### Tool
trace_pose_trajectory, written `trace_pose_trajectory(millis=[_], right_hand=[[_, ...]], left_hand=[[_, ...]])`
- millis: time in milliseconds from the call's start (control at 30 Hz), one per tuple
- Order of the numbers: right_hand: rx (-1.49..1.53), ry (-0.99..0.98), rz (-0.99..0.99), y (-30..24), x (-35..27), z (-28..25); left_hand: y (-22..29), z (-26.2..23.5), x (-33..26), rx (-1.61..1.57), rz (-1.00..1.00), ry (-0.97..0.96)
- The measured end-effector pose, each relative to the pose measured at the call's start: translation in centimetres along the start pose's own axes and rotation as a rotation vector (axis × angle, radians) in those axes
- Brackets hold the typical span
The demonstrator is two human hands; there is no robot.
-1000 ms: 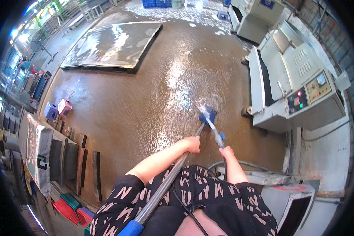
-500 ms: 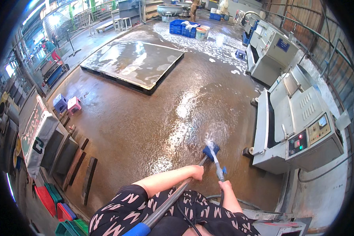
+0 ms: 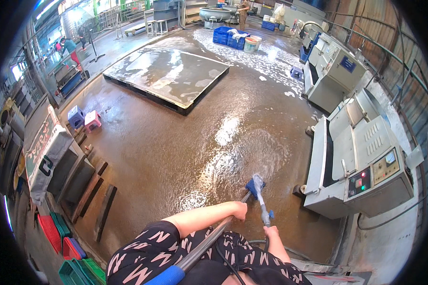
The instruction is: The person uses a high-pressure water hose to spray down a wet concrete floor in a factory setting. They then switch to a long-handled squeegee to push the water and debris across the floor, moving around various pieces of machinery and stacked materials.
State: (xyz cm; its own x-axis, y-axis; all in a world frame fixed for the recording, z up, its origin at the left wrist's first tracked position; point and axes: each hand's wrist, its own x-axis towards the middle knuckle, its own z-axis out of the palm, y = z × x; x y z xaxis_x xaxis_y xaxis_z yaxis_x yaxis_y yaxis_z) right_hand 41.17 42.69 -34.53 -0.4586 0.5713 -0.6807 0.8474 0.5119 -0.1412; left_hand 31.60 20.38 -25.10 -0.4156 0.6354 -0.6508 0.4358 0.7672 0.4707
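My left hand (image 3: 240, 210) is closed around the metal pole (image 3: 202, 244) of a floor brush, which slants from a blue grip (image 3: 169, 274) at the lower edge to the floor. At its far end, the blue brush head (image 3: 253, 188) rests on the wet floor, partly hidden by water. Closed on a hose (image 3: 267, 244), my right hand (image 3: 271, 232) holds its grey pipe nozzle (image 3: 264, 213), fitted with a small blue valve lever (image 3: 271, 214). A white stream of water (image 3: 257, 181) leaves the nozzle beside the brush head and spreads over the floor.
Grey machines (image 3: 366, 156) line the right side. A low, wet platform (image 3: 166, 76) lies ahead, with blue crates (image 3: 229, 38) and buckets (image 3: 252, 44) beyond. Small stools (image 3: 92, 120), dark wooden beams (image 3: 104, 212) and coloured baskets (image 3: 50, 232) are at left. Other people (image 3: 70, 51) stand far off.
My view has shifted slightly, so the surroundings sit a little lower. The water now falls closer to the brush head. Both hands keep their holds.
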Motion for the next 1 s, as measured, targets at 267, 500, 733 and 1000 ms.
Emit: trace_pose_trajectory(millis=[267,500,733,1000], right_hand=[[-0.070,0.025,-0.049,1.6,2.6,1.7],[-0.051,-0.006,-0.011,1.9,2.2,1.6],[-0.057,-0.006,-0.009,1.3,1.2,2.0],[-0.082,0.180,-0.143,2.5,0.7,1.6]], left_hand=[[0.0,-0.3,-0.1,0.015,-0.020,-0.008],[0.5,-0.4,-0.6,-0.030,-0.017,0.003],[-0.3,0.6,0.0,0.001,-0.012,0.040],[0.2,-0.4,1.7,0.242,0.134,0.032]])
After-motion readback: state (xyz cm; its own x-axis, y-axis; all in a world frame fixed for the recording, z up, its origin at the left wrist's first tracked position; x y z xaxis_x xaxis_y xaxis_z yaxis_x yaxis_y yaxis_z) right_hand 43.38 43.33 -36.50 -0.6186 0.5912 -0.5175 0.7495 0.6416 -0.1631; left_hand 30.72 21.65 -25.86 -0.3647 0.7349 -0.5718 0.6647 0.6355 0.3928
